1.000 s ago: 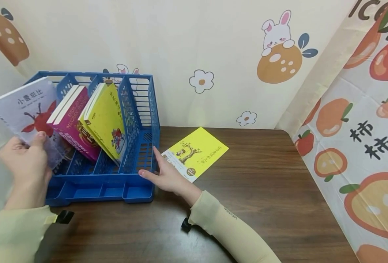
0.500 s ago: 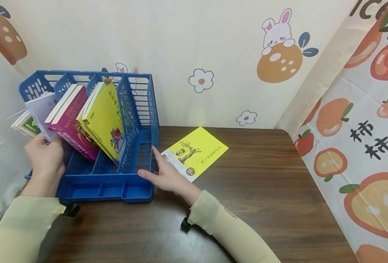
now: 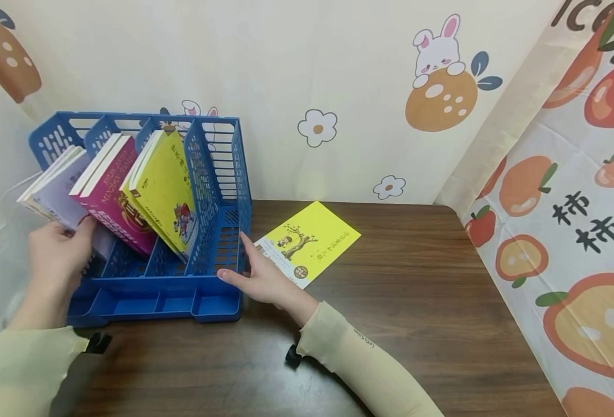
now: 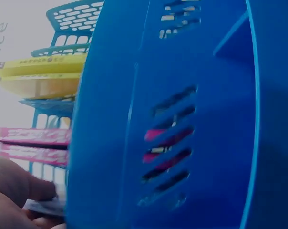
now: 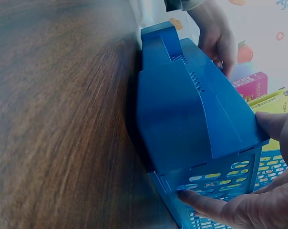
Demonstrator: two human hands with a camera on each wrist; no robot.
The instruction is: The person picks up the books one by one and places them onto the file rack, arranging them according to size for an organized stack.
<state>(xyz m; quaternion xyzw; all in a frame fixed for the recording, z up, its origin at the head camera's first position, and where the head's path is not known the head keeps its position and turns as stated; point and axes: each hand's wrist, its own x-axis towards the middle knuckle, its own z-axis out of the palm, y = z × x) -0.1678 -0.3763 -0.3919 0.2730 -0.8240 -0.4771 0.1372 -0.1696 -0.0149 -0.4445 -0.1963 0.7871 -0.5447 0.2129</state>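
A blue plastic book rack [image 3: 155, 283] with upright dividers stands at the left of the table. In its leftmost slot a lavender book [image 3: 66, 188] leans left against other pale books. My left hand [image 3: 57, 255] pinches the lavender book low on its near edge, thumb on the right; the left wrist view shows the thumb at that edge. My right hand [image 3: 267, 281] holds the rack's front right corner, its thumb over the front rim and fingers along the perforated side. Magenta books [image 3: 116, 200] and yellow books [image 3: 170, 191] lean in the middle slots.
A yellow book [image 3: 314, 237] lies flat on the brown wooden table [image 3: 416, 301], right of the rack. Behind stands a cream curtain [image 3: 338, 69] with rabbit and flower prints. A fruit-printed cloth [image 3: 588, 231] hangs at the right.
The lavender book has gone down from in front of the rack into the leftmost slot and now leans left against the pale books. My right hand has stayed at the rack's corner.
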